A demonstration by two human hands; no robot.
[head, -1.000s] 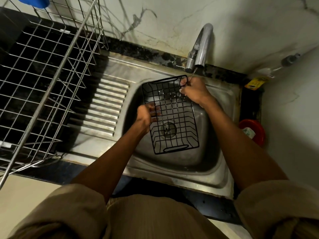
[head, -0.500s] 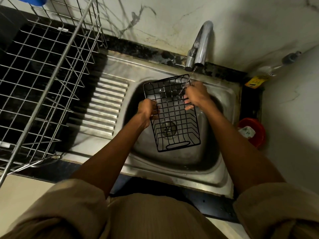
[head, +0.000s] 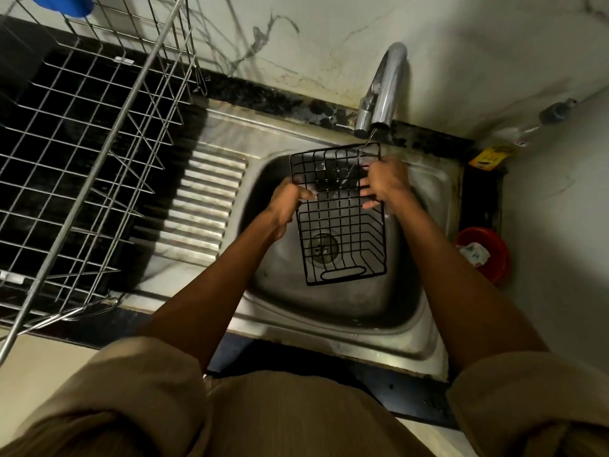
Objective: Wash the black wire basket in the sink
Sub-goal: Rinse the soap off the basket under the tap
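The black wire basket (head: 341, 222) is held over the sink (head: 428, 311), w/ its open side up toward the camera. It is tilted: the far end sits up by the tap (head: 384, 90) and the near end hangs lower, above the drain (head: 322, 248). You can see the drain thru the wires.

A thin stream of water (head: 359, 156) runs from the tap and lands on the far part of the basket, btwn the two hands.

The left hand (head: 286, 204) grips the left side of the basket. Its fingers are curled tight round the rim wire. The right hand (head: 385, 183) holds the right side. Its fingers (head: 370, 204) hook over the rim and poke in thru the wires, a bit spread. Both arms are bare, w/ tan sleeves (head: 138, 384) pushed up.

To the left of the sink is the ribbed draining part (head: 204, 206). Past that a big silver wire rack (head: 82, 153) stands on the dark bench (head: 260, 94). A blue thing (head: 62, 3) sits at the top of the rack; can't tell what it is.

To the right of the sink is a red bowl (head: 491, 255) w/ something white in it. A yellow packet (head: 491, 156) lies near the back corner by the wall.
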